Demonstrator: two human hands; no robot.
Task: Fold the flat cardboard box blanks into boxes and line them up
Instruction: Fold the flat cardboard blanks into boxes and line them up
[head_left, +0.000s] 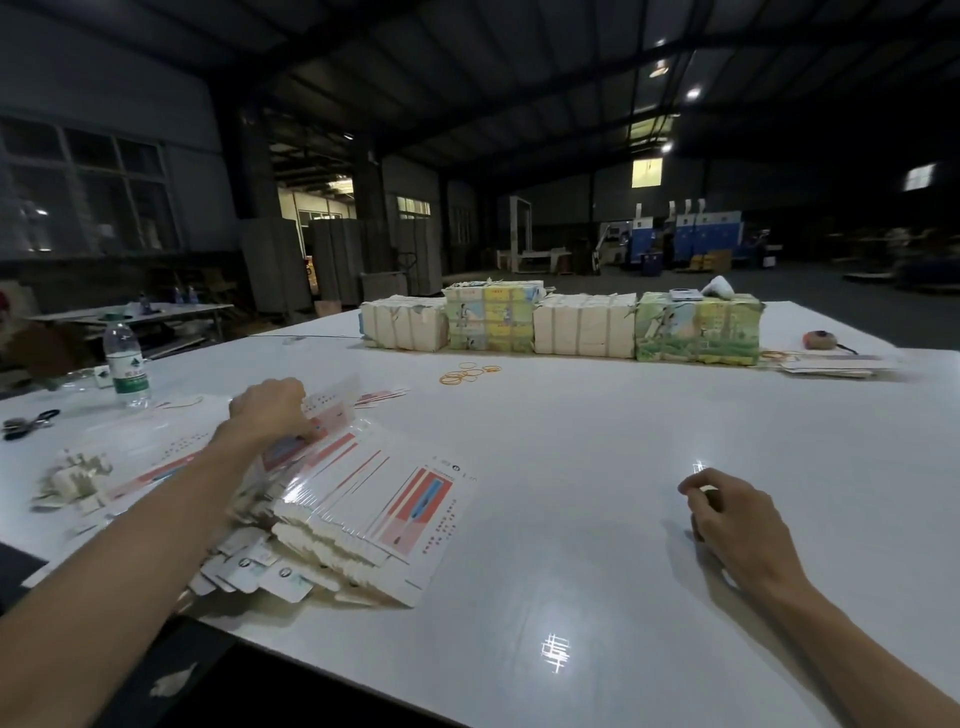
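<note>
Cardboard blanks (363, 499) are sitting in a messy fanned-out pile on the near left part of the white table (571, 467). The left hand (270, 410) is reaching over the pile and pinching the top blank at its far end. The right hand (727, 514) is sitting low over bare table well off to the right with its fingers curled in, and honestly I can't tell if it's holding anything, while tied bundles (571, 322) are lining the far side.
</note>
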